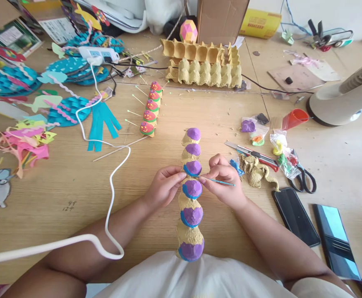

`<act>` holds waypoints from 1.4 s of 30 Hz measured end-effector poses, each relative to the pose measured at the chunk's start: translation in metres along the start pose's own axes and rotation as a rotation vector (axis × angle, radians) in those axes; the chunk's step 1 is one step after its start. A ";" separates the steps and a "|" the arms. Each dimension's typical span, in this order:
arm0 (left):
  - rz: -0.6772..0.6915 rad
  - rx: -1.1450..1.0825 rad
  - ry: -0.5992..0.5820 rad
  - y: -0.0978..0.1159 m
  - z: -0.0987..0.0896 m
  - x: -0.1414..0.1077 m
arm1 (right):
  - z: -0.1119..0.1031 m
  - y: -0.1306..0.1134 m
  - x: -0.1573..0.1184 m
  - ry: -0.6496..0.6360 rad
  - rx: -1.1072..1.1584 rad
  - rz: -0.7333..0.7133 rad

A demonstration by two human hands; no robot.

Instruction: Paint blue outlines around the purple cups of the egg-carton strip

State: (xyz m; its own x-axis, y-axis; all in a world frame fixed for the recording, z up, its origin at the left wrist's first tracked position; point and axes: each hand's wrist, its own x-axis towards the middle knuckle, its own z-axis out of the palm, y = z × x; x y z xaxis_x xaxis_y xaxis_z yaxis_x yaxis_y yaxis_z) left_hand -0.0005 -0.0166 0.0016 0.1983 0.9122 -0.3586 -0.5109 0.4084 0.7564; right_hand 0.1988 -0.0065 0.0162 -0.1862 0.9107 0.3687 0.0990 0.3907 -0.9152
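A strip of egg carton cups (189,203) runs away from my body down the middle of the table. Purple clay caps most of each bump, and blue clay edges several of them. My left hand (165,184) pinches the strip's left side near the third bump from the far end. In my right hand (224,178) is a thin blue stick (219,181), its tip touching the blue edge of that same bump. Farther back lies a finished-looking strip of red and green cups with faces (149,111), pale pins sticking out beside it.
A white cable (111,186) crosses the left side. To the right lie a utility knife (252,154), scissors (303,178), carton scraps (255,169), bagged clay (278,145) and a phone (295,215). Egg cartons (210,73) stand at the back, blue woven crafts (67,111) at left.
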 end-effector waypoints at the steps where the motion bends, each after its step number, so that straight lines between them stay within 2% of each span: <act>1: 0.002 0.003 -0.004 0.000 0.000 0.000 | 0.000 0.000 0.000 0.001 -0.002 0.006; 14: 0.010 0.021 -0.016 0.001 0.003 0.000 | 0.000 0.001 0.000 -0.001 0.012 -0.012; 18: 0.053 0.049 -0.027 0.001 0.003 0.000 | -0.001 0.001 0.000 -0.009 0.003 -0.018; 28: 0.141 0.171 0.021 -0.008 -0.010 0.003 | -0.003 0.004 0.003 -0.032 0.031 -0.034; 36: 0.233 0.374 -0.035 -0.013 -0.023 0.005 | -0.007 0.005 0.005 -0.071 0.029 -0.023; 42: 0.275 0.476 -0.039 -0.006 -0.021 0.003 | -0.006 0.009 0.005 -0.112 0.039 -0.055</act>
State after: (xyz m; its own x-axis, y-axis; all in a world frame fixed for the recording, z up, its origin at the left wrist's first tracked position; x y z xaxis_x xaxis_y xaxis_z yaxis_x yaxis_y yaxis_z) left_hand -0.0141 -0.0167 -0.0154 0.1466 0.9842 -0.0989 -0.1152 0.1163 0.9865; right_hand 0.2043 0.0019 0.0111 -0.2984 0.8665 0.4002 0.0482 0.4324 -0.9004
